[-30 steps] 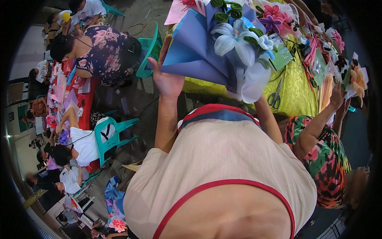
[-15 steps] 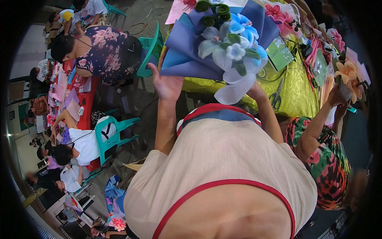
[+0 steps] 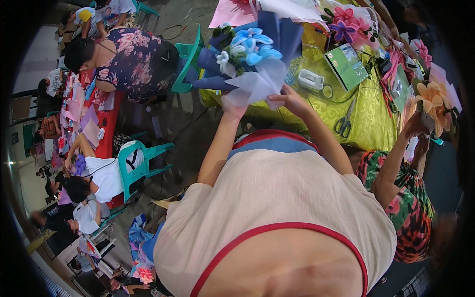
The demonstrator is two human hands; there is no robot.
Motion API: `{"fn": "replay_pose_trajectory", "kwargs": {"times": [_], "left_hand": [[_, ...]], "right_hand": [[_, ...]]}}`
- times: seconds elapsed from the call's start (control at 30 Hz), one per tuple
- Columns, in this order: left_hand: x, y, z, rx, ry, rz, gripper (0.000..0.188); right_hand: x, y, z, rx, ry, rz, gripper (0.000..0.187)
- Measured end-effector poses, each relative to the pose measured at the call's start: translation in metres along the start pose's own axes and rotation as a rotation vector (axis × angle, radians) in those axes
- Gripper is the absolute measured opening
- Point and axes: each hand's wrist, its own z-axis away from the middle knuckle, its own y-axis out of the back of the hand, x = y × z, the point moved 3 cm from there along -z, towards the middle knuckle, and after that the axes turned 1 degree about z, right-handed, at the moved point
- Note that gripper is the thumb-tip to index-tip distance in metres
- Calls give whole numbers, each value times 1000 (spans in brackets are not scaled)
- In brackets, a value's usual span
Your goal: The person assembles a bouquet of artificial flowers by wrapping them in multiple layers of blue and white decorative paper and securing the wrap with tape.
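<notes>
Above the near edge of the yellow-covered table, I hold a bouquet [image 3: 251,43] of fuzzy blue and white flowers wrapped in dark blue paper. A sheer whitish wrap [image 3: 261,81] flares over its lower front. My left hand [image 3: 234,107] is closed round the bouquet's lower left side, its fingers partly hidden by the wrap. On the other side, my right hand [image 3: 291,100] is closed at the edge of the sheer wrap, thumb and fingers pinching it. The flower stems are hidden inside the paper.
Scissors [image 3: 344,121], a tape roll [image 3: 327,91], a white tape dispenser [image 3: 310,79] and a green box [image 3: 346,67] lie on the yellow cloth [image 3: 373,116]. A co-worker at right holds orange flowers [image 3: 434,106]. Green chairs [image 3: 138,168] and people at a red table are left.
The bouquet has turned and tilted away, moving left and uncovering the tape dispenser. My left hand went from open beside the paper to closed on it; my right came into view at the wrap.
</notes>
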Motion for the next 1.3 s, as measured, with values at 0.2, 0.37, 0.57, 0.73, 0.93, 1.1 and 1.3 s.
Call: {"fn": "replay_pose_trajectory", "kwargs": {"times": [0.2,0.37,0.57,0.73,0.93,1.1,1.3], "left_hand": [[-2,42,-18,100,-58,-52,41],[-7,55,-9,370,2,-62,41],[-19,76,14,282,99,-108,38],[-30,75,27,210,244,-263,40],[-42,52,25,82,312,-395,42],[-43,53,20,41,324,-659,38],[-39,47,18,91,147,-618,47]], "right_hand": [[21,6,-38,41,-102,19,60],[36,17,-42,83,-202,52,61],[42,20,-40,157,-132,194,77],[27,11,-30,161,-159,208,71],[27,11,-27,123,-198,43,75],[38,12,-18,42,-80,-145,77],[40,21,3,-3,-72,-237,81]]}}
